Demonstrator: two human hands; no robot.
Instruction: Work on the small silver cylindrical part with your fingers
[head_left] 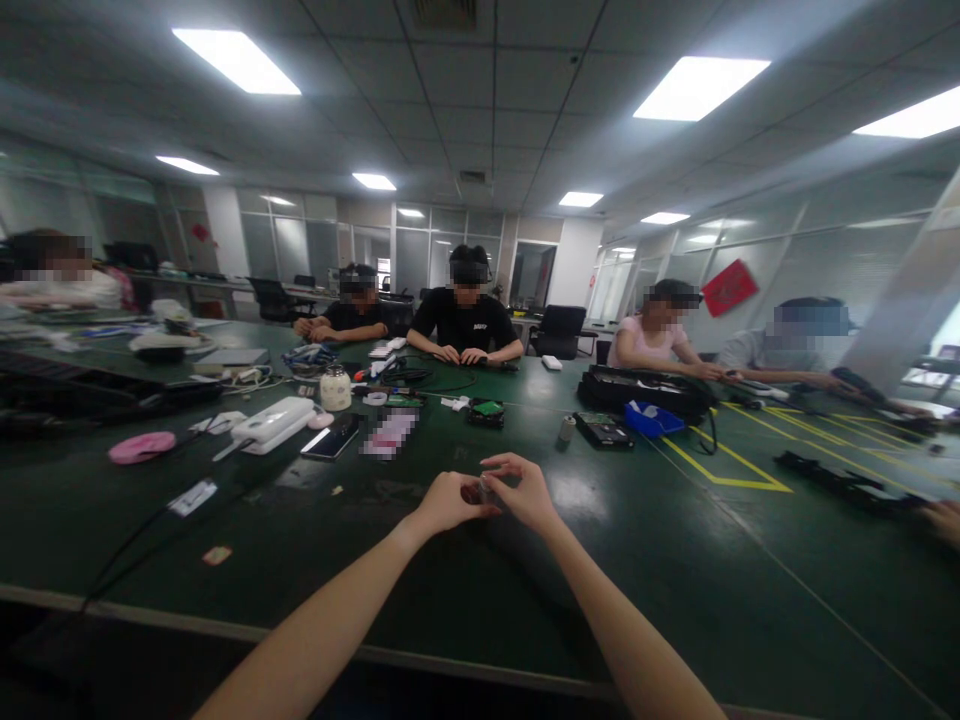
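Both my hands meet over the dark green table (465,570), a little in front of me. My left hand (448,502) is closed, its fingers pinched on a small dark object (481,492). My right hand (523,488) is curled round the same object from the other side, fingertips touching it. The object is too small and dim to name. Nearest on the table are a black phone (331,438) and a blurred flat item (388,432) beyond my hands.
Several people sit at the far side and right of the table, working with their own hands. A white box (271,423), a pink disc (141,447), a white jar (335,388), a blue tray (651,418), hard drives (602,430) and cables lie about. Yellow tape lines (724,470) mark the right part.
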